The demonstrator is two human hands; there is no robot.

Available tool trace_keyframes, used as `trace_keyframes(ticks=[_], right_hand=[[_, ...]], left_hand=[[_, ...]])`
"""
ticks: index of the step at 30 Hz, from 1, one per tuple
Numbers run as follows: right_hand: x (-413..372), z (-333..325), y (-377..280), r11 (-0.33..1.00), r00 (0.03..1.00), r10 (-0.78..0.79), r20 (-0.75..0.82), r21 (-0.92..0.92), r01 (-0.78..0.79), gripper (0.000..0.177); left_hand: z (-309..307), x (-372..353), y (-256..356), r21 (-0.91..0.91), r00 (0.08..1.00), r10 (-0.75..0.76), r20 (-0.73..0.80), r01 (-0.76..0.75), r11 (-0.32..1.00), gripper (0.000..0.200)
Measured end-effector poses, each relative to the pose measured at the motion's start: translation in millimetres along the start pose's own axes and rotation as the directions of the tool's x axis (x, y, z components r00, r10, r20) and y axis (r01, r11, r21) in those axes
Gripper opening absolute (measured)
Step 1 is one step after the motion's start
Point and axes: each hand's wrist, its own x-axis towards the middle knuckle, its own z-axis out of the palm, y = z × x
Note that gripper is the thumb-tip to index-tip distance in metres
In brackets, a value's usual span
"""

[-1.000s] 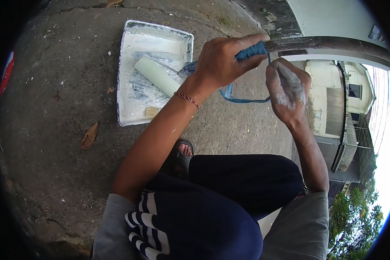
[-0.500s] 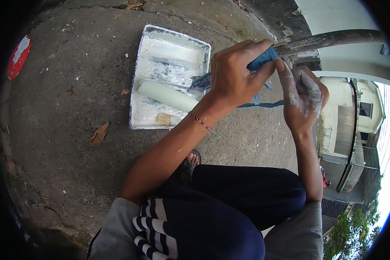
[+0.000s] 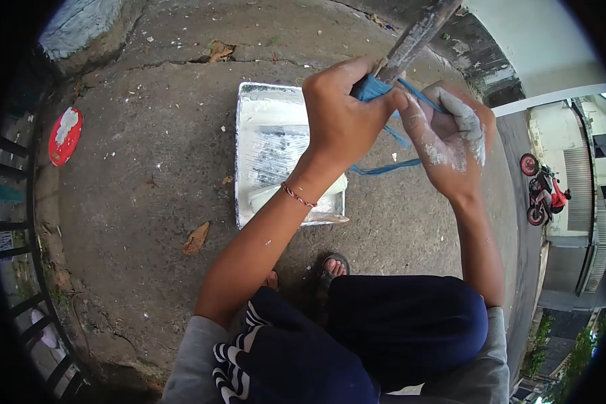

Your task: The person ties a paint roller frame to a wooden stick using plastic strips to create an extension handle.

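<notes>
Blue plastic strip (image 3: 373, 88) is bunched around the end of a weathered pole (image 3: 421, 42) that reaches in from the top. My left hand (image 3: 347, 101) is closed on the bunched strip beside the pole. Close against it, my right hand (image 3: 454, 135) has paint-smeared, curled fingers pinching the same strip. A loose length of strip trails below, between my hands. Under my left forearm lies a white paint tray (image 3: 269, 111), with a pale roller (image 3: 266, 196) in its lower part, partly hidden by the arm.
A red lid with white paint (image 3: 65, 137) lies at the left, near a dark metal grille (image 3: 30, 256). A dry leaf (image 3: 196, 238) is on the concrete. At the right a red motorcycle (image 3: 544, 190) stands by a building, and a pale wall (image 3: 539, 47) is at upper right.
The view has shifted, bringing the grille and motorcycle into sight. The pole now slants more steeply upward. Both hands still grip the blue strip.
</notes>
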Motion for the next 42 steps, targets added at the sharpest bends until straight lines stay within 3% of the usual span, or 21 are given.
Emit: trace_keyframes(ticks=[2, 4, 6, 8, 14, 18, 20, 22, 24, 25, 26, 28, 29, 32, 34, 36, 38, 39, 42], right_hand=[[-11, 11, 9, 0.992, 0.997, 0.074, -0.033, 0.101, -0.07, 0.029], [-21, 20, 13, 0.969, 0.987, 0.151, -0.046, 0.203, -0.139, 0.027], [-34, 25, 9, 0.929, 0.959, 0.261, -0.107, 0.299, -0.219, 0.024], [-38, 21, 8, 0.922, 0.953, 0.292, -0.079, 0.287, -0.259, 0.022], [-37, 25, 15, 0.955, 0.962, 0.167, -0.214, 0.277, -0.104, 0.025], [-38, 37, 22, 0.925, 0.964, 0.134, -0.228, 0.377, -0.04, 0.027], [-34, 38, 17, 0.922, 0.948, -0.003, -0.318, 0.365, 0.125, 0.025], [-32, 38, 18, 0.911, 0.929, -0.039, -0.367, 0.37, 0.184, 0.024], [-33, 36, 19, 0.941, 0.933, -0.077, -0.351, 0.284, 0.184, 0.024], [-35, 36, 19, 0.939, 0.929, -0.07, -0.364, 0.289, 0.184, 0.024], [-39, 37, 18, 0.928, 0.929, -0.058, -0.365, 0.324, 0.185, 0.023], [-47, 39, 17, 0.916, 0.922, -0.034, -0.385, 0.358, 0.183, 0.022], [-51, 42, 16, 0.908, 0.914, 0.026, -0.404, 0.392, 0.147, 0.02], [-62, 48, 21, 0.871, 0.893, 0.127, -0.432, 0.48, 0.108, 0.014], [-67, 47, 27, 0.807, 0.939, 0.189, -0.287, 0.59, 0.018, 0.015], [-72, 49, 32, 0.755, 0.942, 0.226, -0.247, 0.655, -0.009, 0.019], [-74, 49, 36, 0.655, 0.947, 0.293, -0.135, 0.749, -0.096, 0.021], [-72, 53, 36, 0.618, 0.925, 0.32, -0.204, 0.785, -0.04, 0.018], [-76, 56, 36, 0.557, 0.919, 0.357, -0.168, 0.828, -0.065, 0.017]], left_hand=[[9, -6, -22, -0.243, 0.994, -0.053, -0.094, 0.029, 0.97, 0.029], [8, -6, -13, -0.194, 0.998, -0.008, -0.064, -0.005, 0.981, 0.032], [10, -10, -8, 0.064, 0.994, -0.047, -0.102, 0.053, 0.996, 0.034], [15, -12, -4, 0.116, 0.995, 0.008, -0.1, 0.003, 0.993, 0.037], [22, -14, 1, 0.205, 0.976, 0.089, -0.2, -0.048, 0.978, 0.037], [15, -14, 9, 0.234, 0.974, 0.072, -0.217, -0.02, 0.972, 0.035], [11, -13, 3, 0.245, 0.939, 0.197, -0.283, -0.128, 0.961, 0.034], [8, -16, 4, 0.325, 0.946, 0.219, -0.241, -0.134, 0.936, 0.03], [8, -18, 1, 0.225, 0.948, 0.242, -0.205, -0.195, 0.955, 0.024], [7, -21, -9, 0.158, 0.973, 0.15, -0.174, -0.123, 0.98, 0.021], [10, -21, -7, 0.162, 0.974, 0.158, -0.163, -0.132, 0.978, 0.021], [17, -26, -2, -0.081, 0.998, -0.022, -0.067, 0.016, 0.997, 0.021], [12, -25, 0, 0.024, 0.999, 0.033, 0.009, -0.033, 0.999, 0.02], [6, -20, 1, 0.065, 0.997, -0.002, 0.079, -0.003, 0.998, 0.019], [0, -20, -1, -0.036, 0.99, -0.005, 0.139, 0.01, 0.999, 0.024], [-10, -16, 6, -0.296, 0.916, 0.002, 0.402, 0.128, 0.947, 0.035], [-18, -10, 5, -0.215, 0.886, -0.024, 0.463, 0.138, 0.967, 0.042], [-21, -7, 7, -0.155, 0.853, -0.062, 0.518, 0.165, 0.974, 0.041], [-40, 15, 14, 0.033, 0.754, -0.165, 0.636, 0.187, 0.982, 0.035]])
